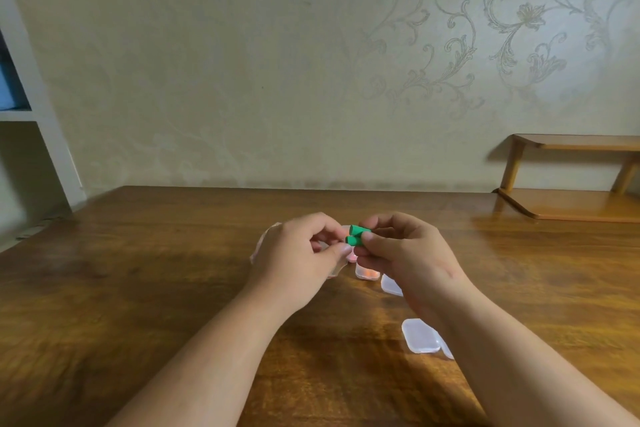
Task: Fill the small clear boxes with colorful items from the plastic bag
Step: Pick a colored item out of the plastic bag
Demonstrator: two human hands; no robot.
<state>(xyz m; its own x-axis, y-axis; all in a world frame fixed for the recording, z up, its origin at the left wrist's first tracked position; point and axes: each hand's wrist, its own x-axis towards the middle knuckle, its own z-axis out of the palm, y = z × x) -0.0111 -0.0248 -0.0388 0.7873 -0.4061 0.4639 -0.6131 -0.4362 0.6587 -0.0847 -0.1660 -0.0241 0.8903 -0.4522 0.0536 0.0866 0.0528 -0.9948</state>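
Two small green cone-shaped items [356, 236] are held side by side above the table's middle. My right hand [401, 253] pinches them between thumb and fingers. My left hand [301, 253] is close against them from the left, its fingers curled and its thumb tip by the lower green item. The clear plastic bag [265, 239] lies mostly hidden under my left hand. A small clear box with orange items [366, 273] sits just below my hands. Another clear box [390, 285] shows beside my right wrist, and an empty one [420, 335] lies nearer me.
The brown wooden table [138, 288] fills the lower view and ends at a patterned wall. A low wooden shelf [571, 204] stands on the table's far right. A white cabinet [41, 135] is at the left edge.
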